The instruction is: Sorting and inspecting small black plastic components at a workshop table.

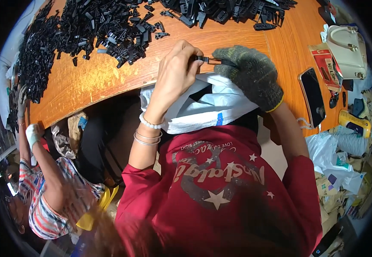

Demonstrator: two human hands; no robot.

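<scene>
The person sits at an orange wooden table point(109, 81), and both hands meet just above its near edge. The bare left hand point(175, 68) pinches one end of a small black plastic part point(209, 60) between thumb and fingertips; the fingers are closed tightly on it. The right hand point(250, 75), in a grey-green knit glove, grips the other end of the same part, its fingers curled shut around it. The part is held clear of the table, horizontal, spanning the short gap between the two hands.

Directly below the hands, a white plastic bag point(203, 107) lies open across the person's lap, against the table edge. Whether it holds any finished parts cannot be told — its inside is hidden.

Beyond the hands, a large heap of black plastic parts point(96, 25) covers the far-left portion of the table, with a second heap point(229, 10) along the far edge. Judged from these heaps, most of the stock is still unhandled; only one piece is in work.

To the right of the hands, a black smartphone point(312, 96) lies flat on the table, a cream handbag point(346, 51) beyond it. At the table's left end, another person in a striped top point(40, 201) reaches up to the table — those hands are separate.
</scene>
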